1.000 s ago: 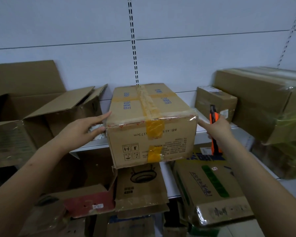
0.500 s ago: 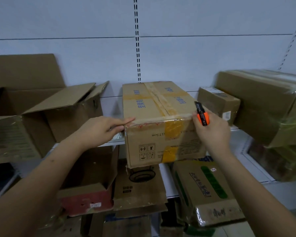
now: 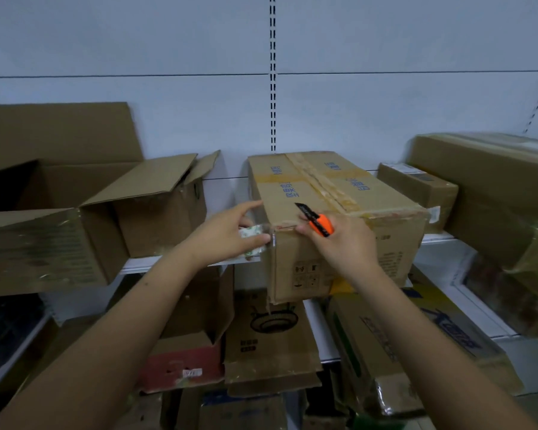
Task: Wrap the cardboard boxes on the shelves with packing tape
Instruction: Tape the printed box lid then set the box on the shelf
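A: What has changed in the last second?

B: The box (image 3: 330,218) was square to the camera with a hand at each end. Now it sits turned on the upper shelf (image 3: 140,263), its left front corner toward us, and both hands have come in to that corner.

A: How do the hands sit?

B: The left hand (image 3: 227,235) is at the box's left side, index finger stretched along the top edge, thumb pressing by the corner. A white printed packet (image 3: 251,240) lies beside that hand; I cannot tell whether the hand holds it. The right hand (image 3: 342,246) is curled round an orange cutter (image 3: 316,220), whose black tip lies over the box top. A second ago the cutter stood upright off the box's right end.

A: Any writing?

B: Blue characters on the box top, too blurred to read. Handling symbols on the front face. The yellow tape patches seen earlier on the front are now mostly behind the right arm.

A: And around it?

B: An open box (image 3: 156,209) to the left, a small box (image 3: 416,193) just right, a film-wrapped box (image 3: 491,193) beyond.
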`<state>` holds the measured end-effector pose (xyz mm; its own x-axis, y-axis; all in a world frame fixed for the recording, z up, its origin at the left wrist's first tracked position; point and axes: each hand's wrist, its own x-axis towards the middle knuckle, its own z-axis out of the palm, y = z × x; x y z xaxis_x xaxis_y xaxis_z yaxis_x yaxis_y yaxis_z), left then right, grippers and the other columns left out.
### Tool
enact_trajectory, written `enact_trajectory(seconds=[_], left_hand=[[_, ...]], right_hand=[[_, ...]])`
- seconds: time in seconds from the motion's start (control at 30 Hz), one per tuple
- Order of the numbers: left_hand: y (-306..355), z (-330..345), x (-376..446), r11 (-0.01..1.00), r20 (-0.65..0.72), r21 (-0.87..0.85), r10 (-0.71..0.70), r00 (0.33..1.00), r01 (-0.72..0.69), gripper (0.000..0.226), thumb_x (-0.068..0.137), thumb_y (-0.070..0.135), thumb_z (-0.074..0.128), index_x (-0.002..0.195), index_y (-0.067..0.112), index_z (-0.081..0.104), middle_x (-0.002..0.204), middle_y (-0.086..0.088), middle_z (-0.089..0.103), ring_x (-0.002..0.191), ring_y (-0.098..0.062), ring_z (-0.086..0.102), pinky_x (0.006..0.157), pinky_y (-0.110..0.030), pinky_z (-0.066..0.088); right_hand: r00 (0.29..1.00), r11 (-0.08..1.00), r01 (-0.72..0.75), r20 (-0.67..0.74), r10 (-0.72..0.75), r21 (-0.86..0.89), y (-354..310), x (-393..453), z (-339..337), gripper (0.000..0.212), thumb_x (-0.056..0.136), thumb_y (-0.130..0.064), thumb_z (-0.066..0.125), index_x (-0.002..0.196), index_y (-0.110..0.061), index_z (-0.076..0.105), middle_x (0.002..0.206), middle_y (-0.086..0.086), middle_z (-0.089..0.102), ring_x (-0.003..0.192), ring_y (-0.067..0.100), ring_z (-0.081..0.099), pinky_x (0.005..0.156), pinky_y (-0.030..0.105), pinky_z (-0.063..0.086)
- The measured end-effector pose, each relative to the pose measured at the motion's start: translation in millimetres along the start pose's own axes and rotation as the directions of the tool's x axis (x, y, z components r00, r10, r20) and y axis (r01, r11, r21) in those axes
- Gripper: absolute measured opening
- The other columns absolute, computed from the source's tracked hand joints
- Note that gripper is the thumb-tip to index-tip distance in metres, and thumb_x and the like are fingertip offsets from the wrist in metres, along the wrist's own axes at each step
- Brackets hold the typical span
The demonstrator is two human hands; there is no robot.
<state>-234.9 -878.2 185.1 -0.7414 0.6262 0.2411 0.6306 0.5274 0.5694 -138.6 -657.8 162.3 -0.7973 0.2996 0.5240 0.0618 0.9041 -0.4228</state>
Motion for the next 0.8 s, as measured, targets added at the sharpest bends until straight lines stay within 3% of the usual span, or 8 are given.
enact_trajectory(seconds=[0.1,0.17,0.27,0.33,0.4,0.53,0.7,0.8], left_hand=[[3.3,6.2,-6.3,0.996,0.113,-0.044,0.078,0.99,-0.074,0.066,0.088,0.036,0.072,0.146,0.041,0.038,0.109,0.014,0.068,0.077,0.0,0.069,0.062,-0.015,0.047],[1.5,9.0,-5.6,0.994,0.08,-0.038,0.102,0.992,-0.099,0.066,0.088,0.037,0.072,0.146,0.041,0.041,0.116,0.012,0.068,0.079,0.005,0.066,0.063,-0.011,0.043],[-0.2,7.3,2.6,0.989,0.072,-0.006,0.149,0.986,-0.149,0.066,0.088,0.039,0.073,0.147,0.036,0.044,0.132,0.012,0.063,0.096,0.008,0.061,0.079,-0.009,0.044],[1.7,3.5,8.0,0.987,0.109,-0.056,0.158,0.981,-0.153,0.062,0.091,0.031,0.071,0.148,0.032,0.045,0.137,0.013,0.059,0.094,0.017,0.058,0.085,-0.007,0.047],[1.6,-2.0,13.4,0.984,0.13,-0.118,0.152,0.98,-0.137,0.059,0.093,0.023,0.068,0.147,0.029,0.046,0.125,0.011,0.064,0.084,0.02,0.058,0.074,-0.003,0.045],[-4.9,-9.2,20.2,0.971,0.154,-0.232,0.099,0.983,-0.062,0.061,0.09,0.024,0.071,0.144,0.032,0.044,0.09,0.012,0.071,0.073,-0.002,0.065,0.065,-0.02,0.051],[-8.4,-8.1,25.5,0.966,0.172,-0.214,0.181,0.968,-0.143,0.056,0.09,0.027,0.071,0.139,0.034,0.044,0.097,0.011,0.072,0.079,0.01,0.064,0.067,-0.006,0.045],[-15.9,-6.7,30.4,0.962,0.237,-0.241,0.188,0.953,-0.13,0.062,0.089,0.033,0.07,0.14,0.042,0.036,0.102,0.014,0.073,0.076,-0.005,0.072,0.066,-0.013,0.052]], right_hand=[[0.997,0.993,-0.073,0.015,0.072,0.098,9.3,-3.3,-10.5,0.049,0.082,-0.073,0.052,0.115,-0.042,0.069,0.095,-0.014,0.073,0.088,0.008,0.065,0.071,0.034,0.056],[0.997,0.985,-0.069,0.031,0.065,0.16,4.9,-9.7,-10.4,0.05,0.079,-0.076,0.051,0.11,-0.042,0.069,0.109,-0.013,0.071,0.093,0.005,0.063,0.073,0.03,0.053],[0.998,0.988,-0.062,0.004,0.062,0.141,-13.3,-21.5,4.7,0.057,0.072,-0.08,0.052,0.112,-0.042,0.065,0.157,-0.021,0.031,0.131,0.004,0.044,0.096,0.034,0.045],[0.99,0.985,-0.122,-0.055,0.13,0.126,-22.4,-23.8,15.0,0.072,0.069,-0.082,0.051,0.122,-0.034,0.063,0.159,-0.028,0.015,0.142,0.003,0.03,0.098,0.033,0.044],[0.977,0.97,-0.188,-0.068,0.2,0.153,-29.6,-20.1,18.4,0.072,0.067,-0.083,0.051,0.113,-0.029,0.062,0.158,-0.032,0.013,0.14,0.003,0.032,0.096,0.035,0.047],[0.974,0.966,-0.195,-0.081,0.211,0.17,-34.3,-13.4,20.8,0.085,0.067,-0.083,0.047,0.135,-0.034,0.056,0.159,-0.029,0.015,0.141,0.004,0.03,0.101,0.04,0.045],[0.958,0.946,-0.207,-0.142,0.248,0.25,-44.8,-16.8,32.3,0.072,0.075,-0.075,0.057,0.136,-0.038,0.053,0.158,-0.031,0.016,0.127,-0.014,0.021,0.087,0.021,0.033],[0.937,0.96,-0.243,-0.223,0.269,0.136,-52.1,-18.3,41.6,0.064,0.076,-0.076,0.055,0.129,-0.04,0.059,0.157,-0.031,0.019,0.121,-0.013,0.031,0.082,0.024,0.043]])
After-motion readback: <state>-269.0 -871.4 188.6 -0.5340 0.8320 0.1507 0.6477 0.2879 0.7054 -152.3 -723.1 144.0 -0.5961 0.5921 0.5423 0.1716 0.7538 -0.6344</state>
